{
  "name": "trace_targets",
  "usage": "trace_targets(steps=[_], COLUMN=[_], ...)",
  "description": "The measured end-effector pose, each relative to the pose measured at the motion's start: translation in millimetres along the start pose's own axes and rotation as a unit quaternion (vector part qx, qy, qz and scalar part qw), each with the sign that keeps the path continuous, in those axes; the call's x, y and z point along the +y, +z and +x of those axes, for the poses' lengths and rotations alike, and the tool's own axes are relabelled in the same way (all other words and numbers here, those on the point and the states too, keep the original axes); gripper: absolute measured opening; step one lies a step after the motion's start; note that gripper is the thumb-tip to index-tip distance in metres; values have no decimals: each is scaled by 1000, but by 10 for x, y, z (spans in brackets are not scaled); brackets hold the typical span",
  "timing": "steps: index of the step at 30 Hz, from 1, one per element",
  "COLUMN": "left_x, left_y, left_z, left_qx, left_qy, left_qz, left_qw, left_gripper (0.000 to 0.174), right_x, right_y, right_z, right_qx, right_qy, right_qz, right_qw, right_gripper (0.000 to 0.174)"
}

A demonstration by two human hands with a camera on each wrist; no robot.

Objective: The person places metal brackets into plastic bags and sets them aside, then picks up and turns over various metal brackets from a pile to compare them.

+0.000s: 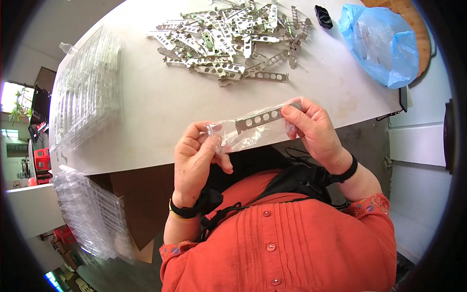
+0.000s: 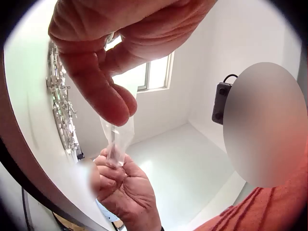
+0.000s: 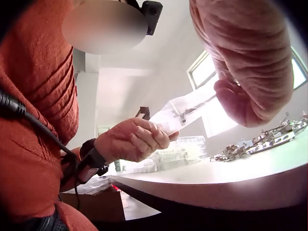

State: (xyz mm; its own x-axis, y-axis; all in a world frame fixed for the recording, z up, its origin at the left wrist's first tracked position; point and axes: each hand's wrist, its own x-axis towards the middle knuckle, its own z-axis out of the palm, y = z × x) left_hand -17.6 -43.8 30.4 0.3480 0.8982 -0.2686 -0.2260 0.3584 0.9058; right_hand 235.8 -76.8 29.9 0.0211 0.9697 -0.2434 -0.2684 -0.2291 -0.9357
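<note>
Left hand [image 1: 198,153], right hand [image 1: 314,127] pinch bag [image 1: 242,138] ends, bracket [image 1: 258,119] inside. Table [image 1: 155,107] beyond: bracket pile [image 1: 228,39], trays [image 1: 85,87] left, blue sack [image 1: 384,41] right.

A clear plastic bag [image 1: 228,138] with a metal strip [image 1: 260,118] inside, stretched between two hands.

The bag is small, see-through and crinkled. The left hand [image 1: 197,155] pinches one end and the right hand [image 1: 314,129] pinches the other, so the bag hangs in the air between the two grips, rising a little toward the right grip. The strip is flat and grey with a row of round holes along it. It lies lengthwise inside the bag, its far end under the right hand's fingertips and its near end stopping short of the left grip, where the bag is bunched and wrinkled.
</note>
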Motion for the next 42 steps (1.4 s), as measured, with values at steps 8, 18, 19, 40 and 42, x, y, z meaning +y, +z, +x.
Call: trace_targets(steps=[8,18,19,40,42], left_x=[97,295,286,161,159], left_y=[-203,19,55,-10,-15], left_z=[-1,-8,-4,-21,-22], left_qx=[79,-9,-65,-125,-123], left_qy=[53,364,336,186,183], left_qz=[42,553,578,412,416], left_qw=[995,749,741,883,882], left_gripper=[17,43,51,28,29], right_x=[-69,-110,-126,-107,-90], right_y=[31,79,90,81,59], right_z=[-39,-46,-57,-38,-33], right_qx=[-10,-27,-30,-63,-62], right_qy=[-17,-23,-24,9,17], right_qz=[-64,-120,-120,-96,-100], right_qw=[998,992,992,993,993], right_gripper=[16,15,15,15,15])
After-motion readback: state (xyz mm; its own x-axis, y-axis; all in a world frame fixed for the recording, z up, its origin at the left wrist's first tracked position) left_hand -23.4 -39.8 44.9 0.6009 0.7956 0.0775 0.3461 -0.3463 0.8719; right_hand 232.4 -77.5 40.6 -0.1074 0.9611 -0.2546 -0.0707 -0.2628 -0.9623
